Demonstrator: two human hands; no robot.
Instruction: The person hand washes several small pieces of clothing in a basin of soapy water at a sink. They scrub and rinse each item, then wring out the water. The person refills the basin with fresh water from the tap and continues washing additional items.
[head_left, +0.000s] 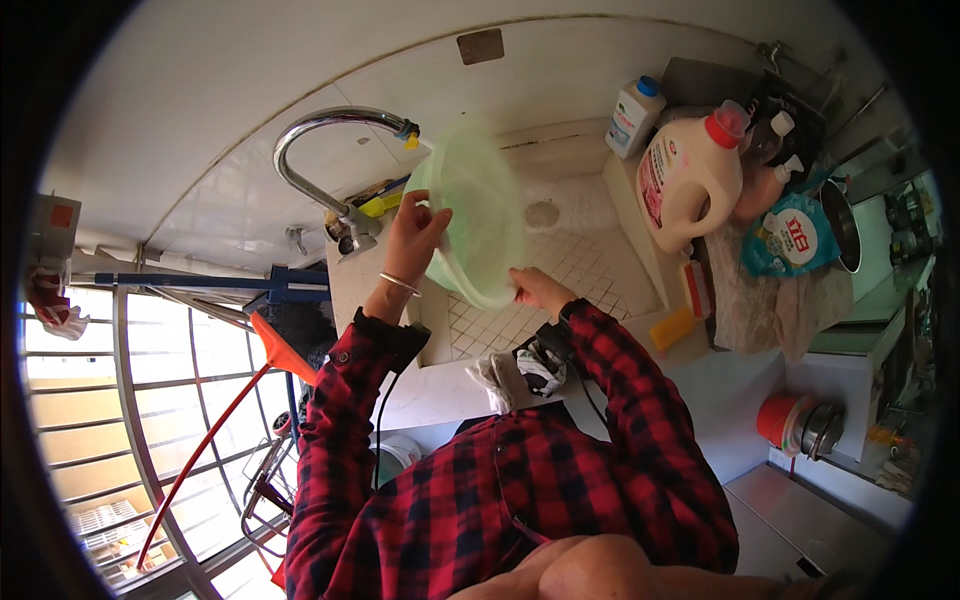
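A pale green translucent plastic basin (480, 225) is held tilted on its side above a tiled sink (592, 277), its outline blurred. At its left rim, my left hand (418, 236) has its fingers closed on the edge. My right hand (538, 291) grips the lower right part of the same rim. A curved chrome faucet (337, 116) with a yellow tip ends just above the basin's upper left. Whether water runs from it, I cannot tell. Bunched cloth, gray-white (495, 381) and black-and-white (541, 369), lies on the sink's front edge close to my body.
Right of the sink stand a white bottle with a blue cap (634, 116), a large detergent jug (686, 176) and a teal pouch (791, 234). A brush (696, 289) and a yellow block (671, 328) lie on the ledge. Blue and orange-red handled tools stand at the left.
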